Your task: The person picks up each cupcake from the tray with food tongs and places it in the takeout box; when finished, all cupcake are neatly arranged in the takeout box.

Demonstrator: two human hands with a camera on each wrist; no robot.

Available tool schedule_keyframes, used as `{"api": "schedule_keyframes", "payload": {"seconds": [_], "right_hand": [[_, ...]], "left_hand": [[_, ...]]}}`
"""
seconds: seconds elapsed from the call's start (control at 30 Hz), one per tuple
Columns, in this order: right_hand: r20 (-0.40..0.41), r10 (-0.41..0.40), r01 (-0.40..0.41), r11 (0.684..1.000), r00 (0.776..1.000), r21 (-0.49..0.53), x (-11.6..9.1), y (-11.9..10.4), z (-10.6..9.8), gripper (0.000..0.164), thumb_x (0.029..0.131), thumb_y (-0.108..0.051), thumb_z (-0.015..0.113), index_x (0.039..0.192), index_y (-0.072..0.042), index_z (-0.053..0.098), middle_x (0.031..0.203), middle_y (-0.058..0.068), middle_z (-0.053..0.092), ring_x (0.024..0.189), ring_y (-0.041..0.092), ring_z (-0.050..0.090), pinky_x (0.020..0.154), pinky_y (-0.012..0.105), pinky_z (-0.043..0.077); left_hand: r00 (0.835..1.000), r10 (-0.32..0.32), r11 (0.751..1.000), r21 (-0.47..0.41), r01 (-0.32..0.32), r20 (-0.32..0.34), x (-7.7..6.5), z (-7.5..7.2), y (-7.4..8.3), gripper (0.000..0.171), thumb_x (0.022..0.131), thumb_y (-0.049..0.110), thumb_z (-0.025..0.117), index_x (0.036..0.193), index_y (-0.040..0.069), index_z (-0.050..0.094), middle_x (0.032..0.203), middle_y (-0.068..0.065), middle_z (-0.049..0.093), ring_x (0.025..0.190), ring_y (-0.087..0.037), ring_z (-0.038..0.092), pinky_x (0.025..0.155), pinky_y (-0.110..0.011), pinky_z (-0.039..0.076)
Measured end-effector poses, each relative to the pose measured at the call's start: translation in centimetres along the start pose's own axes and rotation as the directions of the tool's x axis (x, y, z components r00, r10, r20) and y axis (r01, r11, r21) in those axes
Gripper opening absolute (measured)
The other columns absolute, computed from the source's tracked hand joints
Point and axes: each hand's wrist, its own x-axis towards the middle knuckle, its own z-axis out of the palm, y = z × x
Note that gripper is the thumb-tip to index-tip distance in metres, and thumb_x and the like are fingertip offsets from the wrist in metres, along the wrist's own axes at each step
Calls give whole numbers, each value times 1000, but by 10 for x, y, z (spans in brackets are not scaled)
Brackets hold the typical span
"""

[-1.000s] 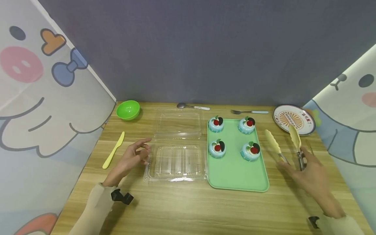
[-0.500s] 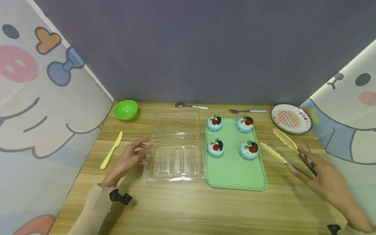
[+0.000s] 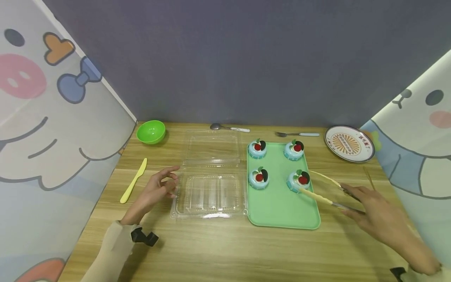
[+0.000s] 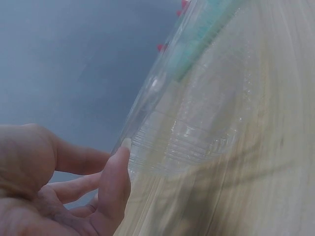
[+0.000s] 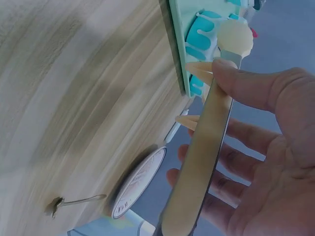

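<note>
My right hand (image 3: pixel 378 217) grips yellow-tipped tongs (image 5: pixel 199 162), thumb on one arm and fingers on the other. In the head view the spread tips reach over the right edge of the green tray (image 3: pixel 282 213), one on each side of the front right blue cupcake (image 3: pixel 298 181). Three similar cupcakes stand on the tray, among them the front left cupcake (image 3: pixel 258 178). My left hand (image 3: pixel 158 188) pinches the left rim of a clear plastic clamshell box (image 3: pixel 215 194), its lid (image 3: pixel 212 147) laid back. The left wrist view shows thumb and finger at the rim (image 4: pixel 147 93).
A green bowl (image 3: pixel 151 132) and yellow knife (image 3: pixel 134 181) lie left. Along the back are a spoon (image 3: pixel 229 127), a fork (image 3: pixel 296 134) and a patterned plate (image 3: pixel 349 143). A thin gold-coloured utensil (image 3: pixel 369 178) lies behind my right hand. Walls border the table.
The tongs have swung left from near the plate to either side of the front right cupcake, my right hand with them. My left hand stays at the box rim.
</note>
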Motion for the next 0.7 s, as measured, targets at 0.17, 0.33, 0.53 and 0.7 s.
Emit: {"api": "schedule_keyframes", "payload": {"seconds": [0.17, 0.33, 0.53, 0.7], "right_hand": [[79, 42, -42, 999, 996, -5, 4, -3, 2, 73, 78, -35, 82, 142, -17, 51, 129, 20, 58, 110, 49, 53, 55, 60, 49], [128, 66, -65, 998, 990, -16, 8, -5, 3, 72, 81, -38, 79, 143, -17, 49, 134, 20, 55, 112, 49, 53, 52, 58, 48], [160, 68, -63, 997, 985, -37, 11, -5, 5, 75, 81, -40, 79, 145, -18, 46, 137, 19, 53, 113, 49, 52, 47, 50, 48], [148, 51, -43, 998, 988, -53, 13, -4, 6, 75, 80, -38, 80, 145, -18, 47, 135, 18, 55, 111, 48, 54, 47, 48, 48]], "left_hand": [[1000, -6, 1000, -1, 6, 0, -1, 1, 0, 54, 100, 10, 54, 150, 8, 36, 123, -23, 44, 83, -18, 60, 66, -33, 61], [1000, -9, 1000, -2, 9, -4, 0, 1, -1, 54, 100, 9, 54, 150, 7, 35, 123, -22, 45, 82, -18, 61, 66, -33, 61], [1000, -2, 1000, -2, 2, -11, 1, 1, -2, 53, 100, 9, 53, 150, 6, 36, 119, -18, 45, 81, -16, 61, 65, -34, 61], [1000, 10, 1000, -2, -10, -7, 1, 0, -3, 53, 100, 10, 54, 150, 7, 35, 117, -15, 45, 81, -17, 60, 65, -33, 61]]}}
